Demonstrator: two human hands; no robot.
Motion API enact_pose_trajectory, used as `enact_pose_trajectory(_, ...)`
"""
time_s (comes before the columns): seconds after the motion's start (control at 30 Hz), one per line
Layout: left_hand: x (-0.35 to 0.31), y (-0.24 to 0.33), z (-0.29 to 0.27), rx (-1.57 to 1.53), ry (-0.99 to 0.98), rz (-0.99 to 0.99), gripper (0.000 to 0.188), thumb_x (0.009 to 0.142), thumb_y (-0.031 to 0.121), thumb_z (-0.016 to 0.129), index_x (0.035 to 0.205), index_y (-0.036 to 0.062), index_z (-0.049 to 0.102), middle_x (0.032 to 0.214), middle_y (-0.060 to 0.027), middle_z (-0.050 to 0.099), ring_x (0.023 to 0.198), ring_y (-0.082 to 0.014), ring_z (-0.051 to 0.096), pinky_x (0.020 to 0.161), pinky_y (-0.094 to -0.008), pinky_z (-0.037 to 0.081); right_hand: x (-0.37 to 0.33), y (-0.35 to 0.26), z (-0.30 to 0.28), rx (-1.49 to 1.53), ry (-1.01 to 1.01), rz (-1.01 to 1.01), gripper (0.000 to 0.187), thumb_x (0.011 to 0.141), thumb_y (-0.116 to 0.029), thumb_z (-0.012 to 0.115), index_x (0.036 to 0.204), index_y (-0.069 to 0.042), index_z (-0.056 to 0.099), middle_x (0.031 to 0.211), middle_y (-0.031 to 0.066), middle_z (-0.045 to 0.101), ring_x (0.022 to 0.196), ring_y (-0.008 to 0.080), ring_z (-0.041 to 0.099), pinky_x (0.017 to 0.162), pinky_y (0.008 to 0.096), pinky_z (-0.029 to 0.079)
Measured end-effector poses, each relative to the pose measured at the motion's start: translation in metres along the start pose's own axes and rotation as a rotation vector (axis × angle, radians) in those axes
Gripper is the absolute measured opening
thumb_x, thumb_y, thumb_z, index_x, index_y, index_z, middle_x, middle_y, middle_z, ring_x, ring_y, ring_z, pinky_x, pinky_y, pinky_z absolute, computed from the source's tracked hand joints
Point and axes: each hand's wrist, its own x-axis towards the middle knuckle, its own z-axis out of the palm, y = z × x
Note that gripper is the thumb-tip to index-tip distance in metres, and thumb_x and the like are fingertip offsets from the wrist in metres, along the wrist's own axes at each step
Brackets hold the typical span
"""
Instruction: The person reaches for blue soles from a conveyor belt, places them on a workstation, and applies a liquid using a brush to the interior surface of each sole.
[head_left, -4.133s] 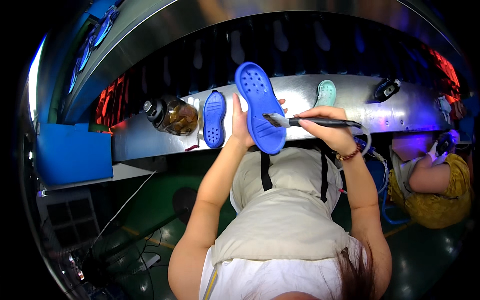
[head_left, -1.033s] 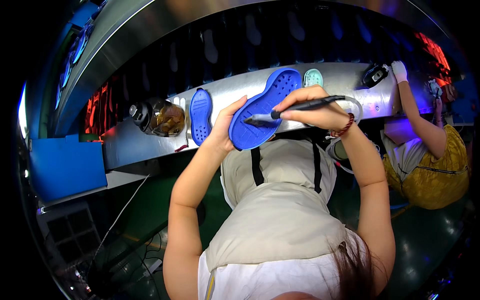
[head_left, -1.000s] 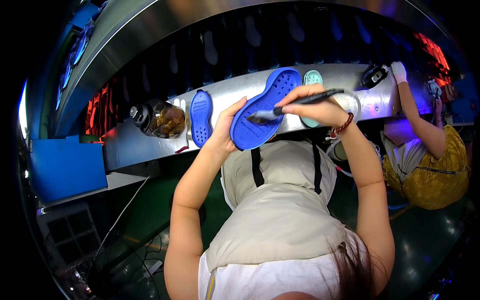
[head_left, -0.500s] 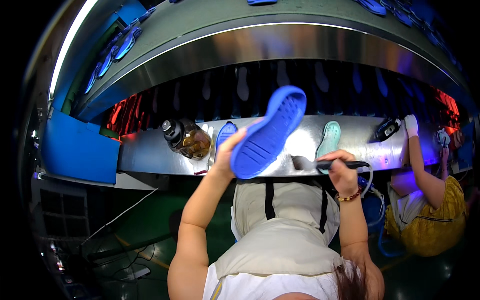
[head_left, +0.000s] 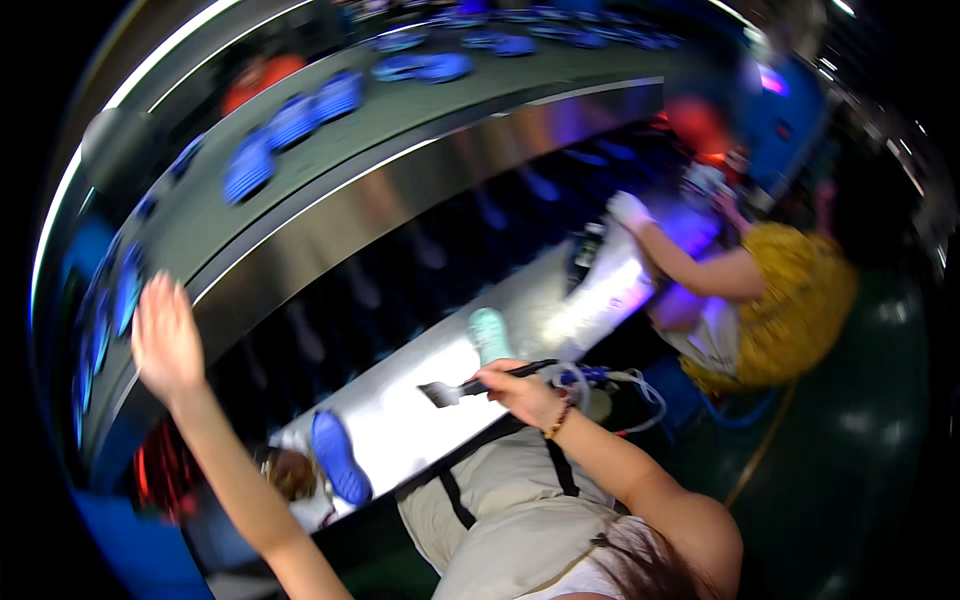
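My left hand (head_left: 166,330) reaches up beside the green conveyor belt, its fingers stretched out and nothing seen in them. In my right hand (head_left: 520,392) is a brush (head_left: 450,392) with a dark handle and a flat head, held over the metal bench; a pale tube runs near its back end. A pale green shoe sole (head_left: 488,335) lies on the bench just beyond that hand. Farther left on the bench rests a blue shoe sole (head_left: 340,458). The picture is blurred around my left hand.
Several blue soles (head_left: 292,122) sit on the conveyor belt (head_left: 350,145). A bottle (head_left: 287,472) is partly hidden by my left forearm. A dark object (head_left: 587,248) stands farther right on the metal bench (head_left: 420,440). A co-worker in yellow (head_left: 775,310) sits at the right.
My left hand no longer holds the blue sole and has moved up and left to the belt. The view has turned left. My right hand still holds the brush.
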Motion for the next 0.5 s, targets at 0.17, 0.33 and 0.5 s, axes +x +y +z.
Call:
enact_pose_trajectory(0.17, -0.08, -0.022, -0.04, 0.535, -0.239, -0.044, 0.03, 0.088, 0.021, 0.045, 0.11, 0.0015, 0.047, 0.101, -0.0064, 0.049, 0.082, -0.0089, 0.046, 0.074, -0.021, 0.036, 0.001, 0.005, 0.002, 0.06, 0.019, 0.007, 0.016, 0.083, -0.018, 0.055, 0.093, -0.005, 0.059, 0.09, 0.0018, 0.06, 0.08, 0.0064, 0.055, 0.065, 0.0186, 0.042)
enact_pose_trajectory(0.33, -0.137, -0.071, -0.096, 0.779, -0.208, -0.342, 0.017, 0.086, 0.016, 0.051, 0.093, 0.0009, 0.055, 0.057, 0.0036, 0.044, 0.048, -0.0005, 0.036, 0.044, -0.0129, 0.026, -0.001, 0.008, -0.011, 0.131, 0.078, -0.036, 0.016, 0.083, -0.019, 0.055, 0.093, -0.006, 0.057, 0.091, 0.0018, 0.06, 0.08, 0.0061, 0.055, 0.063, 0.0179, 0.042)
enact_pose_trajectory(0.5, -0.17, -0.071, -0.082, 0.842, -0.275, -0.355, 0.017, 0.087, 0.012, 0.048, 0.09, -0.0029, 0.055, 0.052, 0.0021, 0.042, 0.041, -0.0007, 0.032, 0.04, -0.0141, 0.023, 0.002, 0.012, -0.011, 0.153, 0.123, 0.004, 0.016, 0.084, -0.017, 0.055, 0.092, -0.004, 0.057, 0.09, 0.0041, 0.059, 0.076, 0.0075, 0.052, 0.063, 0.0196, 0.041)
